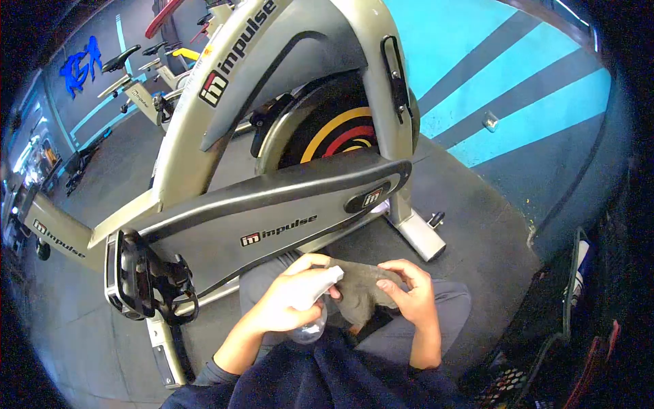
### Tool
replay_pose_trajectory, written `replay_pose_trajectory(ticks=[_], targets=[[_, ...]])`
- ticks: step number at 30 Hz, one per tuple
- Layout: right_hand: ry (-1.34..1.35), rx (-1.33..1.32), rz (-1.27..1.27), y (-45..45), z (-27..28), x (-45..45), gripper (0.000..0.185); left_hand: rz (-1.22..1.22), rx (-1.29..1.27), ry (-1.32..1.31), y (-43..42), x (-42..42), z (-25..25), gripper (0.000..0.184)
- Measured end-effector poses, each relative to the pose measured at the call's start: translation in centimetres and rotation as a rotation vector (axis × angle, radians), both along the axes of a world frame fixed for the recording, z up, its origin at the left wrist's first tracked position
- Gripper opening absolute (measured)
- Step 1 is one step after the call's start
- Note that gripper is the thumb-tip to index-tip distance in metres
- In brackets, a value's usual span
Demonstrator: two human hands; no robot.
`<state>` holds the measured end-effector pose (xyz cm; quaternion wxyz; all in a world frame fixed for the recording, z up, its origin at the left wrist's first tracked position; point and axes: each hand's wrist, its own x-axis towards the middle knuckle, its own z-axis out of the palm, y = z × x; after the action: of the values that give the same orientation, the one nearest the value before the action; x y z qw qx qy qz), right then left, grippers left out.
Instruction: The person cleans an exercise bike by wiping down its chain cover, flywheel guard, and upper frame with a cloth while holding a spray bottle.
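My left hand point(289, 300) is wrapped round a spray bottle with a white nozzle point(332, 277) and a clear body point(310, 331). Its fingers also touch the near-left edge of a grey-brown cloth point(361, 290). At the cloth's right end, my right hand point(414, 293) pinches it between thumb and fingers. The cloth hangs loosely between both hands above my lap. Right in front of me stands an exercise bike with a grey chain guard point(272, 221), a pedal point(129, 276) and a dark flywheel point(327, 129). Neither hand touches the bike.
More exercise bikes point(136, 95) stand at the back left. A blue and grey striped wall point(490, 82) rises at the right. The bike's foot point(419, 235) rests on the dark floor point(477, 198). Dark items with a perforated part point(501, 388) lie at the lower right.
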<state>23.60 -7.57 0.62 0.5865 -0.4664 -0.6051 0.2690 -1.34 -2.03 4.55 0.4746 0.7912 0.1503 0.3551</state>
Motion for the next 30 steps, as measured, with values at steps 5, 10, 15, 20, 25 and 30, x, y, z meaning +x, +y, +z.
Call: replay_pose_trajectory(ticks=[5,10,15,20,25,30], targets=[[-0.061,0.05,-0.061,0.1,1.4,-0.3,0.022,0.013,-0.093,-0.027,0.0,-0.2,0.2,0.066],[-0.51,0.313,-0.182,-1.8,7.9,-1.6,0.017,0.097,-0.105,0.002,0.1,-0.1,0.4,0.055],[-0.692,0.561,0.152,-5.9,14.7,-5.3,0.035,0.112,0.062,0.042,0.4,0.6,-0.3,0.057],[-0.555,0.856,0.055,-5.7,15.2,-7.0,0.039,0.126,0.116,0.09,0.4,0.8,-0.4,0.058],[-0.437,0.92,0.068,-4.9,14.6,-7.6,0.041,0.122,0.106,0.09,0.7,1.0,-0.5,0.059],[-0.48,0.974,0.072,-3.9,14.6,-7.3,0.042,0.142,0.081,0.069,0.7,1.1,-0.4,0.059]])
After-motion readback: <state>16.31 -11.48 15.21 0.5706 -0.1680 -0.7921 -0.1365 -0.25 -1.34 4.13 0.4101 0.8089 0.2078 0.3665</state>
